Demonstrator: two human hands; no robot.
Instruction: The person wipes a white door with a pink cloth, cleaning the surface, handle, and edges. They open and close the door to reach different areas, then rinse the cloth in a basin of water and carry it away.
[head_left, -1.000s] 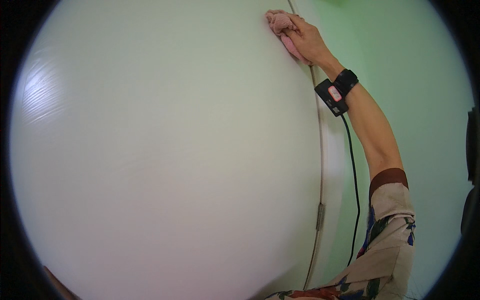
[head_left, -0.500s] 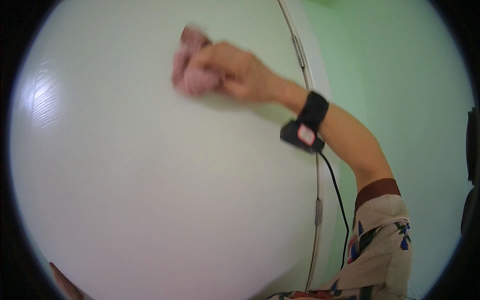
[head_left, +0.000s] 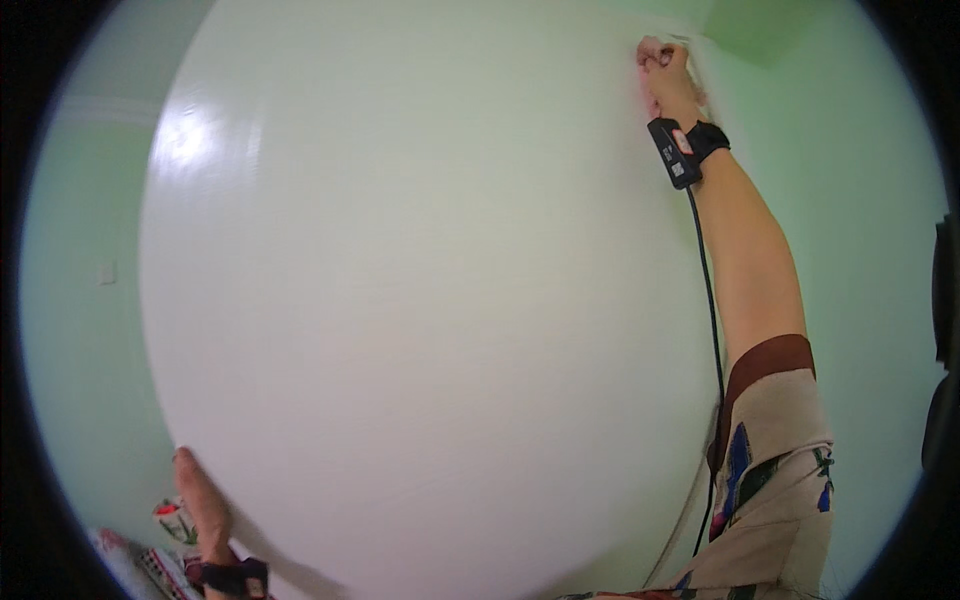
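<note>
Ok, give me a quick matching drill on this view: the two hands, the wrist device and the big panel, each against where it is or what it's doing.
Things:
1. right hand
2. left hand
3. black wrist device
4. white door panel

States:
A. flat against the panel's lower left edge
B. strapped on the raised forearm, cable hanging down
C. fills the middle of the view, glossy
D. up at the panel's top right corner, closed on a pink cloth

Pairs: 1-D, 2-A, 3-B, 4-C
</note>
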